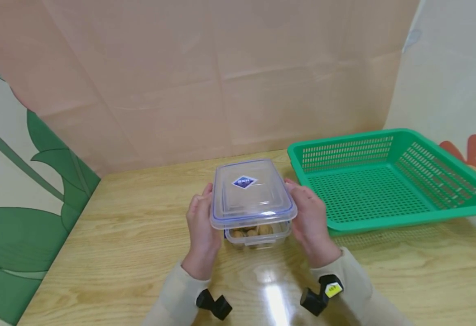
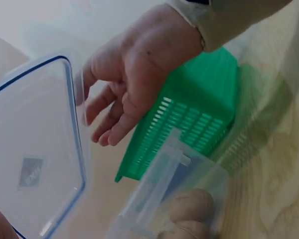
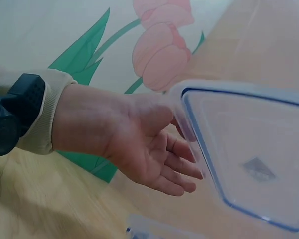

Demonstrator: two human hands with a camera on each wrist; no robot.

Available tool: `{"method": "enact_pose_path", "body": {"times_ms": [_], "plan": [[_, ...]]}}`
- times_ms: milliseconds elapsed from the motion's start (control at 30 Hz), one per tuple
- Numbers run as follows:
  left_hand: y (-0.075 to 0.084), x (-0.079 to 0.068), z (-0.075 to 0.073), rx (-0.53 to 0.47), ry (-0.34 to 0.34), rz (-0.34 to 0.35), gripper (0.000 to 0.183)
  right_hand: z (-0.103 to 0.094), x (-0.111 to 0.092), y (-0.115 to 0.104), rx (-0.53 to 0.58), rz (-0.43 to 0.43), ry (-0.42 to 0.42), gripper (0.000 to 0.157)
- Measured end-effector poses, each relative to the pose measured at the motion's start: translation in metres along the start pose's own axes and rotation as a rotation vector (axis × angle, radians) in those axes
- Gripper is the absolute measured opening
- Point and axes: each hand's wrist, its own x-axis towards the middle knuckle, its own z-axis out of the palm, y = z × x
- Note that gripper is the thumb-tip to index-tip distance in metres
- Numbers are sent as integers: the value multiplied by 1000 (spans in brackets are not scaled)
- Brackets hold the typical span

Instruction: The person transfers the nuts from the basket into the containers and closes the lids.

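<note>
A clear plastic lid (image 1: pixel 258 199) with a blue seal and a blue diamond label is held between my two hands. My left hand (image 1: pixel 204 226) grips its left edge. The opposite edge is gripped by my right hand (image 1: pixel 310 222). Just below the lid stands a clear food container (image 1: pixel 258 241) on the table, its near rim showing. Inside lie several brown walnuts (image 1: pixel 265 229). In the left wrist view a gap separates the tilted lid (image 2: pixel 40 149) from the container (image 2: pixel 144 194). The right wrist view shows my left hand (image 3: pixel 134 139) at the lid's side edge.
A green perforated basket (image 1: pixel 384 222) stands to the right, close by my right hand. The wooden table (image 1: pixel 132 235) meets a pinkish sheet (image 1: pixel 160 90) at the back. Painted walls with flowers and leaves (image 1: pixel 13 231) flank both sides.
</note>
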Motion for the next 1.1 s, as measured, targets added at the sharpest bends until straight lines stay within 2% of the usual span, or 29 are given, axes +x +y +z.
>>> {"method": "enact_pose_path", "body": {"times_ms": [100,200,333,500,667,800,1100], "plan": [[-7,2,-6,32,7,-4,25,-4,-1,5,-120,9,15,23],[-18,5,-14,103,-21,53,22,-9,-1,12,-225,0,9,16],[-32,9,-27,244,-64,113,15,-17,-3,22,-339,-8,-49,35],[-47,12,-38,354,-84,105,14,-27,-3,36,-362,0,-73,38],[-58,15,-38,376,-66,109,16,-35,2,47,-375,-1,-77,39],[-65,16,-36,372,-38,85,16,-40,8,53,-388,13,-87,39],[-71,17,-35,368,7,86,15,-42,14,58,-435,18,-70,40]]}}
